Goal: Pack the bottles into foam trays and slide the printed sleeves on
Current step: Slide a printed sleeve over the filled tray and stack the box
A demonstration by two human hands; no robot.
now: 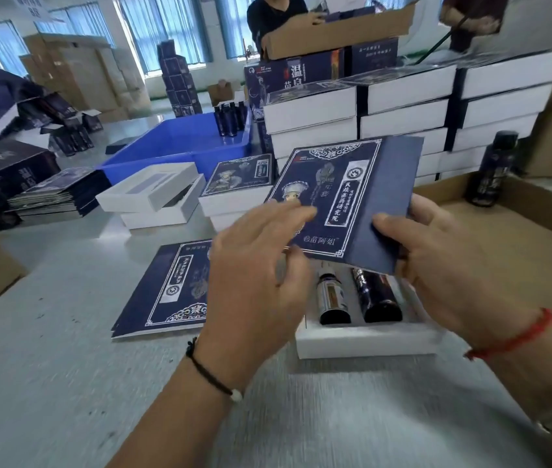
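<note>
A grey table (48,383) carries stacks of white boxes (402,109) at the back, a blue bin (173,143) to their left and a flat printed sleeve (163,288) lying near the front. Above a white foam tray (365,342) that holds two dark bottles (380,298) side by side, a navy printed sleeve (342,201), opened into a box shape, is held tilted. The right hand (443,265) grips its plain side panel, thumb on top. The left hand (254,275) rests relaxed fingers on its printed face.
</note>
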